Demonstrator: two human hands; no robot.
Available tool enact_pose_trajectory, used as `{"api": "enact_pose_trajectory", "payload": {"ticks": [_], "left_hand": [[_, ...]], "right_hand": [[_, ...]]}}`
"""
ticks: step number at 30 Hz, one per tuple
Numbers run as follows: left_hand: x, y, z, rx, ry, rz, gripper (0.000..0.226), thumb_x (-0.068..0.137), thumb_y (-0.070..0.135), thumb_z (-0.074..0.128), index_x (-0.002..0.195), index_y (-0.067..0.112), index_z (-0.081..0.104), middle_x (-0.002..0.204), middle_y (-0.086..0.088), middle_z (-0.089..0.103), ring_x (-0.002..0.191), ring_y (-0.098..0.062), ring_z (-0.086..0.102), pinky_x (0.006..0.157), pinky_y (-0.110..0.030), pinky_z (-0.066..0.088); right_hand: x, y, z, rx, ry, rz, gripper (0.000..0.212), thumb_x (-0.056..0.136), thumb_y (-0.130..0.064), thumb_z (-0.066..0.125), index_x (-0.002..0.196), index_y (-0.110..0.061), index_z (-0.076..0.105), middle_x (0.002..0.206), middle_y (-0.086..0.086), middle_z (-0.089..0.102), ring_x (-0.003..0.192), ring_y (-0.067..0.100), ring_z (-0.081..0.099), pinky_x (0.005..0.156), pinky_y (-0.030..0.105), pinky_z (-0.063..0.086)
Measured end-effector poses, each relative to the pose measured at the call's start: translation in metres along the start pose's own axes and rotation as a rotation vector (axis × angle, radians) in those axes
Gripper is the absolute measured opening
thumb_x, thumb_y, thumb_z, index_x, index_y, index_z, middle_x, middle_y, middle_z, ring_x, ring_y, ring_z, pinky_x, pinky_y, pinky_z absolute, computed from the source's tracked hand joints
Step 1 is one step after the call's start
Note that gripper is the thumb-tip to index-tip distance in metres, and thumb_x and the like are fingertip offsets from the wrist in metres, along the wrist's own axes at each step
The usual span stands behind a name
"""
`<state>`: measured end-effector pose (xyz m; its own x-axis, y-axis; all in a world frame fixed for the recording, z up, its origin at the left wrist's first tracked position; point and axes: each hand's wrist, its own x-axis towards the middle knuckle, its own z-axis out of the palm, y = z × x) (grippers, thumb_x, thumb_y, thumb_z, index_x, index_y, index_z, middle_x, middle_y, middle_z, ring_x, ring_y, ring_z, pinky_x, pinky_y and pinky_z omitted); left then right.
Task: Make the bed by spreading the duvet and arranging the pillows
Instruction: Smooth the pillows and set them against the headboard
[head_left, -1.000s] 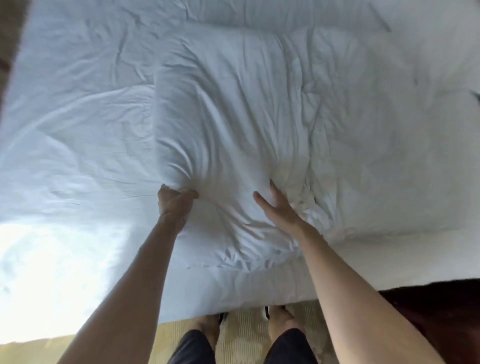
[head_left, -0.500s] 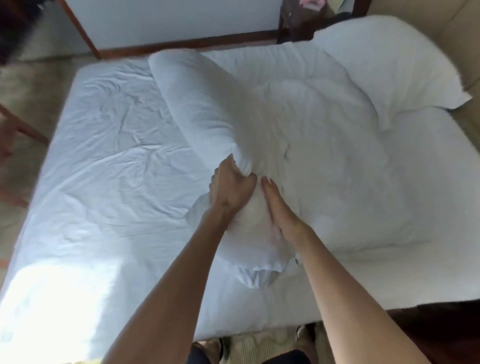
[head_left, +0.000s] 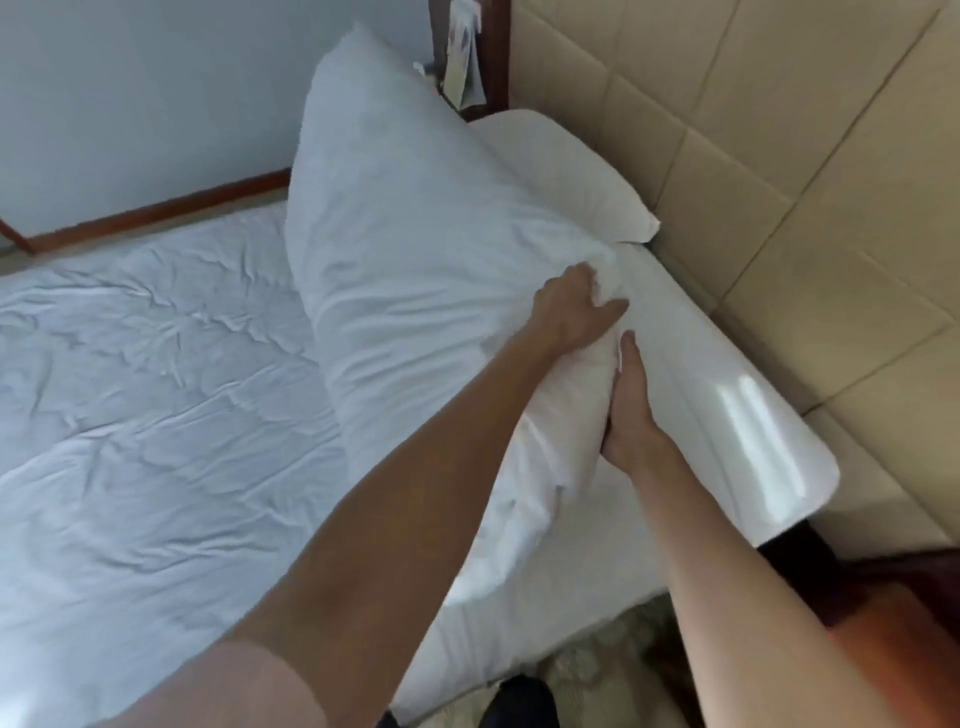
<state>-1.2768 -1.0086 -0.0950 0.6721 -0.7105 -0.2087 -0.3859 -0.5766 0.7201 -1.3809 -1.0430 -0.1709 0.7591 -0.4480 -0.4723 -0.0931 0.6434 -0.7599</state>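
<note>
While both hands, left hand and right hand, clutch it, the plump white pillow stands tilted over the bed's wrinkled cotton sheet.

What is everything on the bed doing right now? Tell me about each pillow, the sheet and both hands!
Big pillow: lifted, tilted up on end, held by both hands.
Second pillow: lying flat by the headboard.
Sheet: spread on the bed, wrinkled.
Left hand: grips the big pillow's edge.
Right hand: holds the big pillow's lower side, fingers partly hidden.
</note>
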Motion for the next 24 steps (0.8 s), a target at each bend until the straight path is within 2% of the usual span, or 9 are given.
{"api": "enact_pose_trajectory", "payload": {"ticks": [2,4,6,9,11,13,17,21,24], "left_hand": [[0.026,0.021,0.020,0.033,-0.219,-0.018,0.047,0.098,0.044,0.054,0.128,0.008,0.055,0.133,-0.010,0.056,0.118,-0.028,0.058,0.088,-0.032,0.046],[0.040,0.018,0.033,0.035,-0.299,-0.047,0.039,0.101,0.038,0.049,0.120,0.006,0.061,0.117,-0.010,0.063,0.104,-0.026,0.064,0.071,-0.028,0.046],[0.043,-0.014,0.042,0.179,-0.258,-0.083,0.041,0.100,0.033,0.050,0.129,0.006,0.058,0.128,-0.012,0.060,0.118,-0.026,0.058,0.086,-0.030,0.048],[0.028,-0.090,0.062,0.438,-0.347,-0.224,0.069,0.092,0.043,0.063,0.149,0.014,0.036,0.158,-0.009,0.031,0.144,-0.029,0.031,0.116,-0.041,0.030],[0.013,-0.128,0.073,0.510,-0.462,-0.297,0.094,0.083,0.054,0.069,0.156,0.027,0.016,0.166,0.002,0.001,0.151,-0.031,0.003,0.117,-0.061,0.016],[0.001,-0.148,0.077,0.508,-0.453,-0.330,0.106,0.078,0.060,0.070,0.155,0.040,-0.001,0.162,0.012,-0.020,0.150,-0.033,-0.016,0.109,-0.075,0.009],[-0.011,-0.169,0.069,0.481,-0.393,-0.349,0.118,0.070,0.066,0.074,0.152,0.047,-0.009,0.160,0.012,-0.028,0.147,-0.038,-0.022,0.104,-0.080,0.010],[-0.032,-0.209,0.054,0.525,-0.466,-0.353,0.138,0.062,0.062,0.082,0.152,0.037,-0.021,0.157,-0.011,-0.034,0.141,-0.046,-0.029,0.112,-0.071,-0.002],[-0.044,-0.229,0.056,0.622,-0.474,-0.306,0.143,0.065,0.055,0.083,0.150,0.028,-0.028,0.151,-0.027,-0.036,0.141,-0.040,-0.032,0.111,-0.070,-0.008]], "right_hand": [[0.000,-0.020,-0.040,0.008,0.124,0.014,0.065,0.093,-0.072,0.029,0.122,-0.024,0.062,0.126,0.008,0.065,0.116,0.026,0.061,0.107,0.043,0.042],[0.005,-0.031,-0.077,-0.085,0.281,0.062,0.064,0.093,-0.069,0.035,0.135,-0.023,0.051,0.137,0.004,0.055,0.122,0.025,0.054,0.109,0.044,0.039],[0.012,-0.034,-0.097,-0.292,0.358,0.095,0.062,0.097,-0.061,0.037,0.147,-0.024,0.039,0.144,0.003,0.046,0.129,0.024,0.047,0.107,0.040,0.037],[0.027,-0.028,-0.100,-0.529,0.270,0.153,0.054,0.099,-0.049,0.046,0.147,-0.026,0.038,0.149,-0.001,0.040,0.134,0.023,0.041,0.106,0.039,0.035],[0.035,-0.016,-0.096,-0.717,0.177,0.170,0.057,0.097,-0.044,0.054,0.147,-0.022,0.039,0.148,0.002,0.042,0.132,0.022,0.043,0.101,0.033,0.037],[0.044,0.002,-0.097,-0.975,0.130,0.143,0.069,0.091,-0.042,0.063,0.150,-0.019,0.034,0.152,0.007,0.039,0.136,0.024,0.042,0.106,0.031,0.038],[0.061,0.036,-0.112,-1.506,0.002,0.233,0.097,0.079,-0.056,0.069,0.155,-0.033,0.013,0.163,0.006,0.011,0.148,0.035,0.013,0.117,0.050,0.024],[0.075,0.059,-0.114,-1.596,-0.091,0.305,0.107,0.077,-0.061,0.070,0.155,-0.040,-0.001,0.165,0.006,-0.005,0.149,0.042,0.000,0.118,0.056,0.017],[0.084,0.074,-0.113,-1.662,-0.128,0.344,0.104,0.082,-0.059,0.066,0.154,-0.040,-0.007,0.164,0.008,-0.009,0.148,0.044,-0.003,0.118,0.058,0.015]]}}
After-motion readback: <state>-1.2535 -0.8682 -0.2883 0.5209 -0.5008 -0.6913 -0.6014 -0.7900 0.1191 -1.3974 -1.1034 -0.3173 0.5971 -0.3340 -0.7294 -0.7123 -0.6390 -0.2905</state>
